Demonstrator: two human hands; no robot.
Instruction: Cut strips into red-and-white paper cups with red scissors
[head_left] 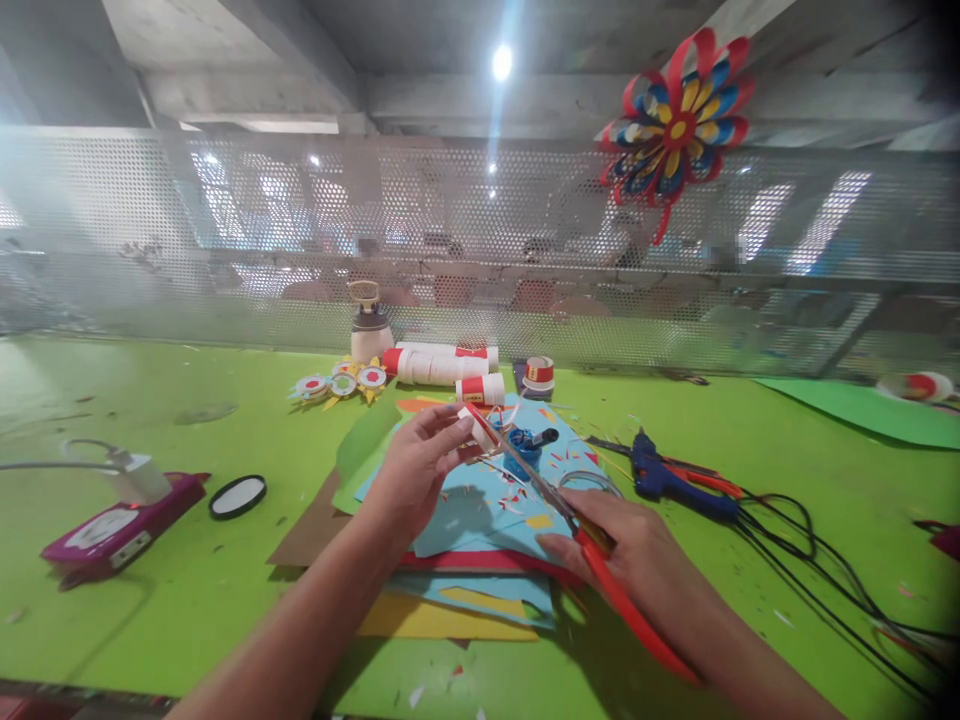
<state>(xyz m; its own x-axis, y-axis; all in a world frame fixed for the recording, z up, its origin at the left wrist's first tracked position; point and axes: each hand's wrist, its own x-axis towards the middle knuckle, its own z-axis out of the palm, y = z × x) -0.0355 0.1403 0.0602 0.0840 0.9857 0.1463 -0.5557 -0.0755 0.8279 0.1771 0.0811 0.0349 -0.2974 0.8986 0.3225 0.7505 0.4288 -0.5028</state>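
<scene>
My left hand [416,465] pinches a cut white-and-red paper cup [478,428] above the stacked paper. In my right hand [637,545] are red-handled scissors [628,610], their blades pointing up and left to the cup's edge. Whether the blades are parted is hard to see. Just behind the blades stands a small blue container [521,455] with a dark marker-like stick [545,437] in it. Light blue paper [465,520] lies beneath both hands, scattered with small red, white and yellow scraps.
Stacked paper cups [439,368] lie at the back beside a spray bottle [370,335] and paper flowers [343,383]. To the right are a blue glue gun [675,480] and black cables [825,570]. A purple power strip [112,535] and round black-rimmed disc [238,496] sit left.
</scene>
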